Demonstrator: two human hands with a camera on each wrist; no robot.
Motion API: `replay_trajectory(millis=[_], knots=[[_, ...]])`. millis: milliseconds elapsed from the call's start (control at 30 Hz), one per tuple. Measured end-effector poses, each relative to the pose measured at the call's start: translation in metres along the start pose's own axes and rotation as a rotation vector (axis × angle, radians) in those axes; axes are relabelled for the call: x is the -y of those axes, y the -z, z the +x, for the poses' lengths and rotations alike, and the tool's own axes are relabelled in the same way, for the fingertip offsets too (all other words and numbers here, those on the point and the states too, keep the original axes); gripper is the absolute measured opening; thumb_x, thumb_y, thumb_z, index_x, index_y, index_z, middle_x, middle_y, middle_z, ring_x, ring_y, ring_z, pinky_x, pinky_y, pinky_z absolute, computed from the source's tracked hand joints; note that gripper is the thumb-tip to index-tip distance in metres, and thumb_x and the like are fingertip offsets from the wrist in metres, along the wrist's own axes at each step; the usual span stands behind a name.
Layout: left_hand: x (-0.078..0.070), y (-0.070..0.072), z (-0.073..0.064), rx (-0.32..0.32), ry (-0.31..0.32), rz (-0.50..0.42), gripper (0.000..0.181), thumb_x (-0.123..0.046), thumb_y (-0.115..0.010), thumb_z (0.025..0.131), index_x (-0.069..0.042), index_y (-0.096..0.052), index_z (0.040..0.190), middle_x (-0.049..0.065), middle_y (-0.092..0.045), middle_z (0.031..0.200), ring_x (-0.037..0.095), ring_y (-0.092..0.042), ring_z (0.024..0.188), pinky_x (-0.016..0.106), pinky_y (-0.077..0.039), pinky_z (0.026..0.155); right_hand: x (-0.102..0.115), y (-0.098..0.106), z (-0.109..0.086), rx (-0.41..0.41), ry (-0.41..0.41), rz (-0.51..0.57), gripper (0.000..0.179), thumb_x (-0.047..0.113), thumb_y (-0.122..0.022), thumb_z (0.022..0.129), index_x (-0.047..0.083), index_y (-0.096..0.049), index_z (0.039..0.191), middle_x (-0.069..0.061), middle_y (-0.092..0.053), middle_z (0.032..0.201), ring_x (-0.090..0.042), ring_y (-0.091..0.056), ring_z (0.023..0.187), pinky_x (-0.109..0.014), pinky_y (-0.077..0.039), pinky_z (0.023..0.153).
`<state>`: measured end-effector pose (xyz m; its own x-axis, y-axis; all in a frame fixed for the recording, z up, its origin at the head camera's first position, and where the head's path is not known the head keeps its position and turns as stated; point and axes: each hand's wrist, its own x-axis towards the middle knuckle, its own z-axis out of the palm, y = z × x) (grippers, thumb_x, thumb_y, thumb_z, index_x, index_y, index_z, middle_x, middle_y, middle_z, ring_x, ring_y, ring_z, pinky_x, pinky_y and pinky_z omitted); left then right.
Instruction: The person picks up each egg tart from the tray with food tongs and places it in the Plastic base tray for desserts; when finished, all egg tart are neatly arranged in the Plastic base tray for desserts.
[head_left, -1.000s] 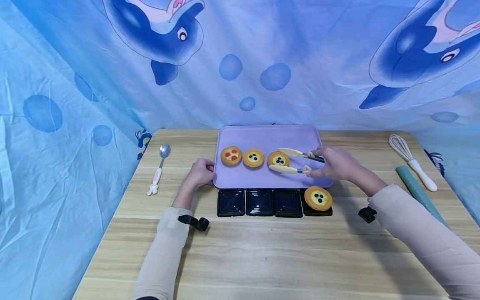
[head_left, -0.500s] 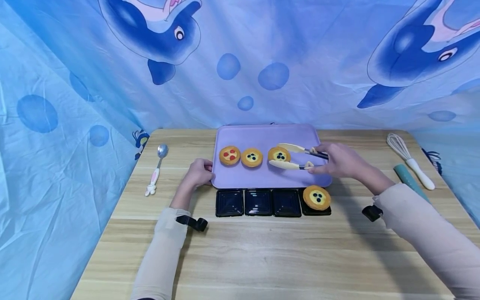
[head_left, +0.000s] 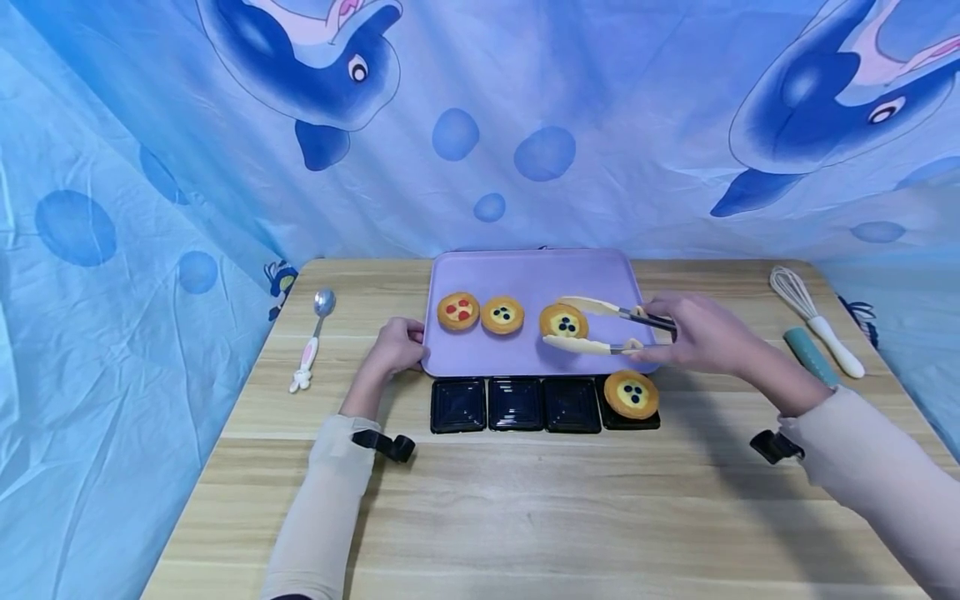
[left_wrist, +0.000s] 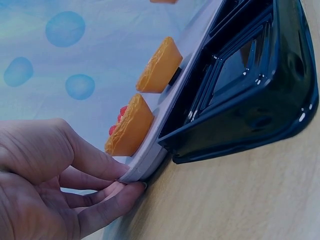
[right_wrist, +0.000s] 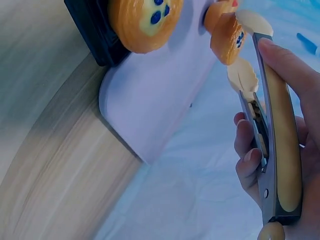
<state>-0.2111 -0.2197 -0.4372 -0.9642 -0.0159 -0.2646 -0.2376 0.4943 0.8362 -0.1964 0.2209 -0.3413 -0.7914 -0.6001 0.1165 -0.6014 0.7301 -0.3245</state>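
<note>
My left hand (head_left: 397, 344) pinches the left edge of a purple tray (head_left: 540, 273), thumb above and fingers below the rim in the left wrist view. My right hand (head_left: 708, 335) holds a pair of tongs (right_wrist: 282, 130) with cream scalloped tips. Between those tips sits a tart with blueberries (head_left: 564, 323), over the right part of the tray. A second blueberry tart (head_left: 502, 316) and a tart with red fruit (head_left: 457, 312) rest on the tray's left side. Another blueberry tart (head_left: 632, 395) sits in the rightmost black square container.
Several black square containers (head_left: 515, 405) stand in a row along the tray's front edge. A spoon (head_left: 309, 354) with a rabbit handle lies at left. On the right are a whisk (head_left: 817, 321) and a green cylinder (head_left: 810, 356). A blue dolphin curtain hangs behind.
My right hand has shifted right with the tongs and the tart between their tips, widening the gap to the middle tart. My left hand has stayed on the tray edge.
</note>
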Motion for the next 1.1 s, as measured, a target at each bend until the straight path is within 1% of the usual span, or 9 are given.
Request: replay_trajectory(millis=[67,133,167,233,467,633,900,1033,1100], knots=[[0.0,0.001,0.0,-0.005,-0.005,0.008,0.048,0.013,-0.057,0.077,0.015,-0.056,0.125,0.018,-0.056,0.097,0.022,-0.059,0.077,0.03,-0.061,0.056,0.004,0.002,-0.006,-0.009,0.018,-0.007,0.067,0.038,-0.086,0.076,-0.007,-0.066,0.121,-0.017,-0.068,0.11,-0.02,-0.061,0.071,-0.038,-0.054,0.062],[-0.001,0.002,-0.001,-0.009,-0.005,0.011,0.048,0.013,-0.057,0.077,0.015,-0.056,0.125,0.018,-0.056,0.097,0.023,-0.059,0.077,0.03,-0.061,0.055,0.008,0.003,-0.011,-0.013,0.039,-0.014,0.064,0.038,-0.087,0.075,-0.004,-0.067,0.119,-0.01,-0.068,0.102,-0.01,-0.051,0.06,-0.029,-0.046,0.053],[-0.001,0.002,-0.001,-0.012,-0.004,0.013,0.049,0.013,-0.057,0.077,0.015,-0.056,0.125,0.018,-0.056,0.097,0.022,-0.059,0.078,0.029,-0.061,0.055,0.011,0.003,-0.014,-0.01,0.048,-0.015,0.063,0.038,-0.087,0.075,-0.003,-0.068,0.118,-0.007,-0.067,0.1,-0.008,-0.046,0.056,-0.026,-0.042,0.05],[0.0,0.002,-0.001,-0.013,-0.003,0.016,0.049,0.013,-0.057,0.077,0.015,-0.055,0.126,0.018,-0.056,0.098,0.022,-0.058,0.078,0.029,-0.061,0.055,0.016,0.003,-0.019,-0.005,0.064,-0.019,0.061,0.037,-0.088,0.073,-0.002,-0.069,0.116,-0.003,-0.065,0.096,-0.005,-0.044,0.056,-0.023,-0.039,0.046],[0.002,0.0,0.0,-0.015,-0.004,0.011,0.048,0.014,-0.056,0.076,0.015,-0.056,0.124,0.017,-0.056,0.097,0.022,-0.058,0.077,0.029,-0.061,0.054,0.027,-0.001,-0.038,0.018,0.113,-0.019,0.051,0.034,-0.088,0.073,0.004,-0.072,0.111,0.004,-0.063,0.096,-0.001,-0.044,0.06,-0.021,-0.042,0.052],[0.003,0.0,-0.001,-0.018,-0.005,0.008,0.048,0.014,-0.056,0.075,0.015,-0.057,0.123,0.017,-0.056,0.096,0.021,-0.058,0.076,0.03,-0.061,0.054,0.028,-0.006,-0.045,0.058,0.113,-0.024,0.053,0.04,-0.085,0.076,0.006,-0.071,0.114,0.004,-0.064,0.1,0.0,-0.044,0.061,-0.022,-0.044,0.053],[0.003,-0.002,-0.001,-0.017,-0.005,0.01,0.049,0.014,-0.056,0.076,0.016,-0.056,0.124,0.017,-0.056,0.096,0.022,-0.058,0.077,0.029,-0.061,0.054,0.028,-0.016,-0.051,0.108,0.091,-0.05,0.057,0.046,-0.084,0.075,0.008,-0.072,0.115,0.0,-0.066,0.107,0.001,-0.047,0.065,-0.023,-0.044,0.055],[0.001,-0.002,0.0,-0.017,-0.001,0.014,0.049,0.013,-0.056,0.076,0.015,-0.056,0.125,0.017,-0.056,0.098,0.023,-0.059,0.079,0.03,-0.062,0.056,0.027,-0.018,-0.052,0.113,0.085,-0.054,0.058,0.043,-0.085,0.075,0.006,-0.071,0.117,-0.002,-0.067,0.11,0.0,-0.046,0.063,-0.023,-0.042,0.054],[0.0,-0.002,0.0,-0.014,0.0,0.012,0.05,0.013,-0.056,0.076,0.015,-0.056,0.125,0.017,-0.055,0.097,0.024,-0.059,0.081,0.031,-0.062,0.057,0.026,-0.019,-0.052,0.109,0.086,-0.059,0.059,0.042,-0.086,0.074,0.005,-0.071,0.118,-0.004,-0.067,0.114,0.0,-0.049,0.067,-0.024,-0.044,0.056]])
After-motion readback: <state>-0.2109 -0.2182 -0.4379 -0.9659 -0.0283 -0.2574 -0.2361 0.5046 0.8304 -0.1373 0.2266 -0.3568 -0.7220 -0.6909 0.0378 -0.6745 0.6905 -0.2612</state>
